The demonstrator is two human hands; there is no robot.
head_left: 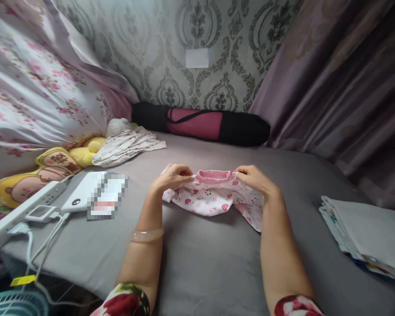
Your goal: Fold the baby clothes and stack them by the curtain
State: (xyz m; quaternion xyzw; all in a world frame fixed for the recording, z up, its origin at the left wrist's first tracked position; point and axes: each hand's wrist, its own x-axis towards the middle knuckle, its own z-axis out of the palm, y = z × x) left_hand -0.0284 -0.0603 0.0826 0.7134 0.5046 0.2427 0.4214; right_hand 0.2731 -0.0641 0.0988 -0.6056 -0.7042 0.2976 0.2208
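Your left hand (174, 176) and right hand (256, 179) face each other above the bed (210, 267), each closed to a pinch, thumb against bent fingers, on either side of a small garment's (202, 199) pink-banded opening. Both your forearms reach straight forward, roughly parallel, the wrists turned inward and the backs of the hands showing. Between them the garment, white with red hearts and pink prints, hangs in front of you at the middle of the bed, its band held spread and one part drooping beside your right wrist. A pale bracelet (147, 236) circles your left forearm, and red floral sleeves (127, 300) end near your elbows.

To your left, on the gray sheet, lie a white power bank (82, 195) and, touching it, a flat item (108, 195) too pixelated to name with confidence. Nearer the edge are a white power strip (48, 195), a charger (41, 213) and cables (49, 237). Beyond sit a yellow cushion (29, 180), a yellow plush toy (85, 152) and a rumpled cloth (127, 145). Folded fabric (375, 232) is stacked at your right. At the far end, a black-and-pink bag (197, 125) stretches along the patterned wall (164, 44), between a floral curtain (36, 83) and a mauve one.
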